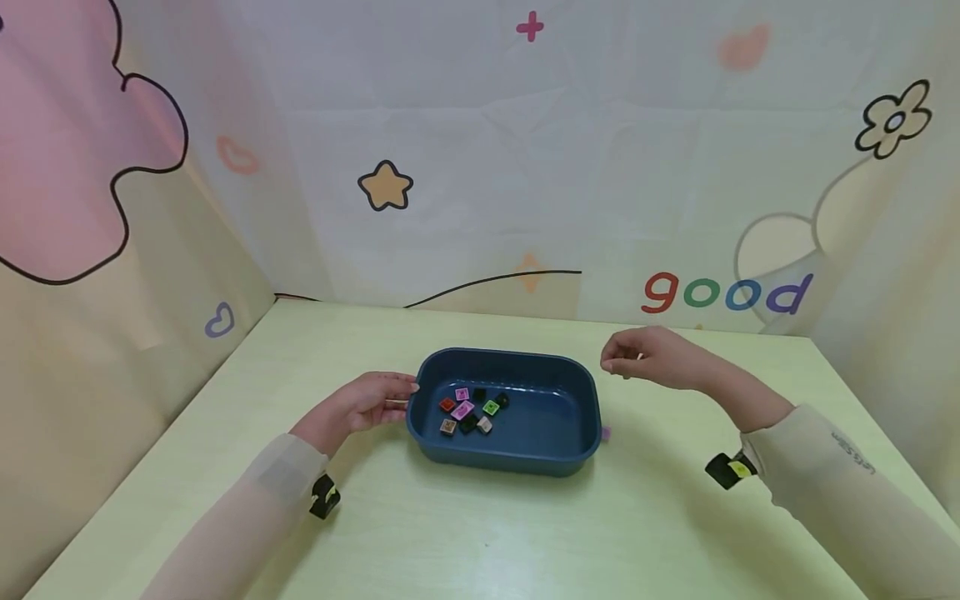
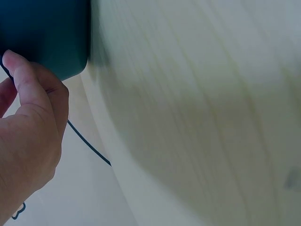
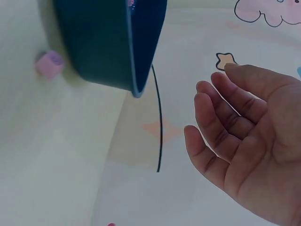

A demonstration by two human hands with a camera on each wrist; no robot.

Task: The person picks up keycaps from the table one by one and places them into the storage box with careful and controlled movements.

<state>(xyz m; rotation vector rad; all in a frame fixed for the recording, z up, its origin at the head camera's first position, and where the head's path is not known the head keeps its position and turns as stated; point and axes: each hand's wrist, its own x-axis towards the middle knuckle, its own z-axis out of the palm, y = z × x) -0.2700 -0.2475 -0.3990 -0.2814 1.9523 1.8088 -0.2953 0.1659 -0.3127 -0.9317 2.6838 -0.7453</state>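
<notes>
A dark blue rectangular basin [image 1: 540, 462] sits on the table. In its left half lie several small cube-shaped blocks [image 1: 462, 410], pink, red, green, white, tan and black. At the basin's left end my left hand [image 1: 372, 400] holds the rim and side; the left wrist view has its fingertips against the blue wall [image 2: 51, 37]. My right hand [image 1: 656, 357] hovers past the basin's right end, fingers loosely curved around nothing, as the right wrist view [image 3: 249, 127] confirms. A pink block [image 3: 50, 64] lies on the table beside the basin's right wall, partly hidden in the head view.
The pale yellow-green table [image 1: 480, 533] stretches around the basin. Behind it and along the sides hangs a printed curtain [image 1: 465, 108] with a star, flowers and the word "good". Each wrist wears a dark strapped device [image 1: 325, 497].
</notes>
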